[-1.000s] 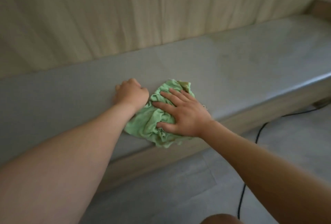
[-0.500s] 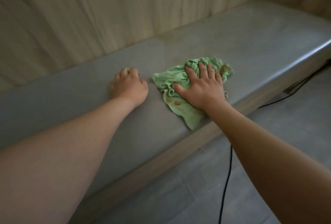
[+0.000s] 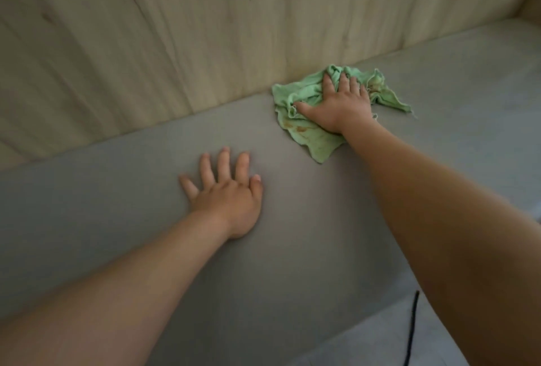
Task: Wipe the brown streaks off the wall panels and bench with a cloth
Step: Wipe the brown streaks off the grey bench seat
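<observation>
Green cloth [image 3: 295, 96], brown-stained, bunched at tabletop [image 3: 322, 234] back edge, right by wall panels [image 3: 205, 29]. R hand [image 3: 336, 108] on top: no grip, fingers spread, pressing down. L hand [image 3: 228, 201] flat on bare tabletop mid-depth, grip empty. Black cable [image 3: 411, 330] below front edge.

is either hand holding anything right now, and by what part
Nothing is gripped. The right hand presses the green cloth flat on the bench at its bunched middle; the left hand rests bare on the bench.
</observation>
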Available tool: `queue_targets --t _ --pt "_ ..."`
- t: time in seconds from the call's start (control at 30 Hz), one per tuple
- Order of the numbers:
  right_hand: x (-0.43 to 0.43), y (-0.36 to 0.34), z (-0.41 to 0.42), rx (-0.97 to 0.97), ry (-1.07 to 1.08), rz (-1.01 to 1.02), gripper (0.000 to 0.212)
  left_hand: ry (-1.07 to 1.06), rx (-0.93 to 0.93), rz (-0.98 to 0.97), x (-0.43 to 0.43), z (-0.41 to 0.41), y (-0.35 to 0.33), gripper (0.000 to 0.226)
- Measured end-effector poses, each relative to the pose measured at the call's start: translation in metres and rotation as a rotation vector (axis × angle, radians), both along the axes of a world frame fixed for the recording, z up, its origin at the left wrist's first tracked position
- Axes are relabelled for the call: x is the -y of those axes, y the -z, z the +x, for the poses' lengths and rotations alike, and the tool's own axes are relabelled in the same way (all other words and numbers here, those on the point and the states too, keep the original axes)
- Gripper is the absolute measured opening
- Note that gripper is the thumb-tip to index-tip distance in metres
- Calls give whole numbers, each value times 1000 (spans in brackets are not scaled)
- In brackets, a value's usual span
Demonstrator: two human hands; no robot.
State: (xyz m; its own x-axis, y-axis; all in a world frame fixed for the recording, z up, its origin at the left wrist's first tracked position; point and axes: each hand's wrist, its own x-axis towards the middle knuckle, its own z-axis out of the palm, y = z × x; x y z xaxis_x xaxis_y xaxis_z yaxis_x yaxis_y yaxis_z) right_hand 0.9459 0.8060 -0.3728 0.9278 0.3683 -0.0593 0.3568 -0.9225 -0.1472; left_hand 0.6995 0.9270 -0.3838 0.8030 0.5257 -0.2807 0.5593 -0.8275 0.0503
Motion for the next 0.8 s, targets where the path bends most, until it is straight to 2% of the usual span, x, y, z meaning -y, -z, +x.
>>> queue_targets --t 0.17,0.23,0.3,0.37,0.43,0.53,0.6,0.67,0.8 --pt "-39 -3 24 11 83 40 110 11 20 -20 0 -2 5 61" --pt "-64 -1 15 21 131 83 96 17 26 -26 1 -3 6 60" --pt "-81 0 3 58 135 137 72 21 38 -27 1 -3 7 61" --pt "-89 -4 -11 87 23 138 52 23 45 -23 2 -3 8 61" --pt "-98 -8 -31 86 -188 160 41 21 49 -21 2 -4 8 61" --pt "-103 -8 -56 -8 -519 242 46 10 42 -19 4 -3 5 61" --pt "-89 -7 -42 -56 -581 240 51 7 33 -23 3 -2 5 61" --pt "-66 -3 -8 -7 -449 211 52 6 36 -31 2 -3 5 61" --pt "-15 5 61 49 186 139 75 10 37 -31 2 -3 5 62"
